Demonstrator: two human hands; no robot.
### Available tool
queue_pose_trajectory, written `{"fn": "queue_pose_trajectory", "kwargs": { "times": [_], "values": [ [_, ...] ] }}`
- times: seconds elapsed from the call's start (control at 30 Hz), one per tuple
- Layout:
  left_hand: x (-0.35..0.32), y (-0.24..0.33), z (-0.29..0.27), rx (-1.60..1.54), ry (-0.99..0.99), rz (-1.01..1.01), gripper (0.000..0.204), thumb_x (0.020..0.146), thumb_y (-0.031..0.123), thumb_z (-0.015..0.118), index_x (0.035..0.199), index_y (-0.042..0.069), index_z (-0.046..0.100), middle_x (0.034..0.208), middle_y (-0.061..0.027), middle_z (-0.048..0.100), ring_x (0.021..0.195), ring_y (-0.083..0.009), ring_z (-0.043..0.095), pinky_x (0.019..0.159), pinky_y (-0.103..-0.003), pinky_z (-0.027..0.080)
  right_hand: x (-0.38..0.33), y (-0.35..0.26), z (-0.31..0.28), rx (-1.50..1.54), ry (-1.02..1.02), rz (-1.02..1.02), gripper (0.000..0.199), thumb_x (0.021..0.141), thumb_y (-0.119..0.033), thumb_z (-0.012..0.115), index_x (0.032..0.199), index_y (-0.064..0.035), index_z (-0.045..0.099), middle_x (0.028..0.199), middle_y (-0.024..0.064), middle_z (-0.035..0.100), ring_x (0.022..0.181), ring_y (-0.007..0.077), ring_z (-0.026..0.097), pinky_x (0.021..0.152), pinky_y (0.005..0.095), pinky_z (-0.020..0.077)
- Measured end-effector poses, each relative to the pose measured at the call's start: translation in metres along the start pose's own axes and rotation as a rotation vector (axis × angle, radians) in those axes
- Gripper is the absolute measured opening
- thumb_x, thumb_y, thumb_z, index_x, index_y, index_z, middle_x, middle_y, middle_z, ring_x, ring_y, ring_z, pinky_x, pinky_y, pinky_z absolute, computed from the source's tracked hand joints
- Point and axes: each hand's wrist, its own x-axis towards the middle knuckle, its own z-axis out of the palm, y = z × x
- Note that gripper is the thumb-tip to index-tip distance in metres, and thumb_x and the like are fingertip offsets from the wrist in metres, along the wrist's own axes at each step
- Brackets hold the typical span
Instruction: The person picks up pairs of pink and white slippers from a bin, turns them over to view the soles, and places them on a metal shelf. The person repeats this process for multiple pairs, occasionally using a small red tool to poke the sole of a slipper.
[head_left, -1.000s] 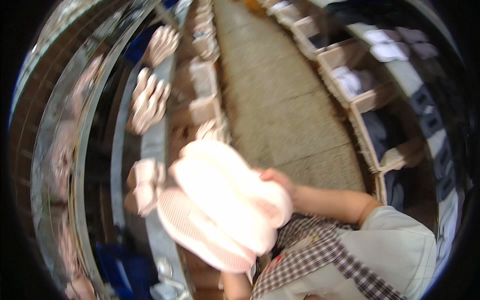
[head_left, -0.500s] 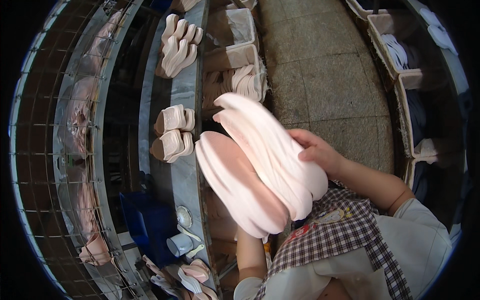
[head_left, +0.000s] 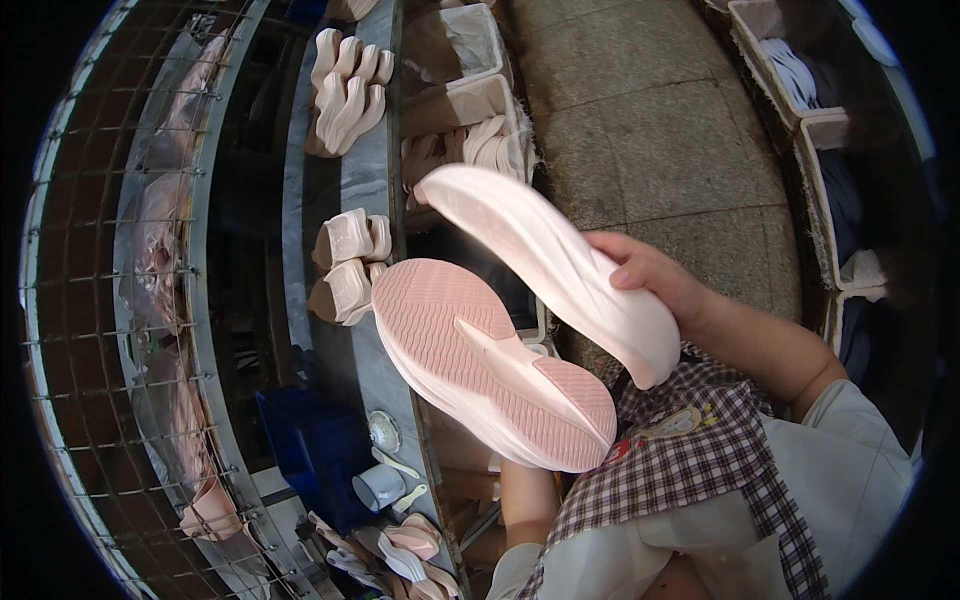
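Note:
Two pale pink shoe soles are held up before me. My right hand pinches the heel end of the upper shoe sole, thumb over its sidewall, its side turned to view. The lower shoe sole shows its wavy pink tread. My left forearm rises behind it, and the left hand with its fingers is hidden by that sole, which it holds up. A gap separates the two soles.
On the narrow bench stand upright soles and stacked pairs. Closer are a blue crate, a mug and loose soles. Lined bins flank the tiled floor; wire mesh runs along the left.
The soles have come apart: my right hand has drawn one up and to the right. The other has turned so its tread faces me.

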Motion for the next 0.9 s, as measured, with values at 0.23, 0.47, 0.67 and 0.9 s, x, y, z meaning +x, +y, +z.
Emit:
{"fn": "queue_pose_trajectory", "kwargs": {
  "times": [0.23,0.47,0.67,0.9],
  "values": [
    [-0.009,0.003,0.004,-0.165,-0.068,-0.013,0.073,0.085,0.037,0.062,0.138,0.002,0.027,0.118,-0.0189,0.049,0.097,-0.0286,0.053,0.076,-0.039,0.051,0.005,0.042,-0.031,0.324,-0.110,0.108,0.069,0.074,-0.019,0.054,0.136,0.0023,0.033,0.123,0.0226,0.052,0.103,0.0293,0.060,0.090,0.0403,0.0506],
    [-0.009,0.018,0.002,-0.136,-0.103,-0.023,0.069,0.088,0.032,0.059,0.139,0.000,0.027,0.097,-0.0131,0.052,0.081,-0.0207,0.052,0.063,-0.030,0.049,-0.003,0.048,-0.040,0.449,-0.120,0.115,0.063,0.077,-0.019,0.049,0.133,0.0037,0.034,0.119,0.0224,0.054,0.101,0.0269,0.062,0.084,0.0360,0.0548],
    [0.002,0.021,-0.014,-0.022,-0.076,-0.044,0.066,0.090,0.030,0.057,0.140,0.000,0.027,0.087,-0.0104,0.049,0.073,-0.0177,0.049,0.057,-0.027,0.046,0.001,0.066,-0.058,0.329,-0.010,0.161,0.064,0.074,-0.018,0.053,0.132,0.0040,0.036,0.122,0.0216,0.051,0.104,0.0271,0.058,0.095,0.0369,0.0471],
    [-0.001,0.021,-0.016,-0.288,-0.156,0.025,0.055,0.095,0.022,0.044,0.140,-0.004,0.025,0.072,-0.0057,0.039,0.060,-0.0117,0.039,0.042,-0.020,0.033,-0.004,0.085,-0.076,0.586,-0.042,0.188,0.063,0.076,-0.024,0.043,0.134,-0.0019,0.036,0.122,0.0229,0.053,0.103,0.0331,0.061,0.090,0.0451,0.0505]
  ]
}}
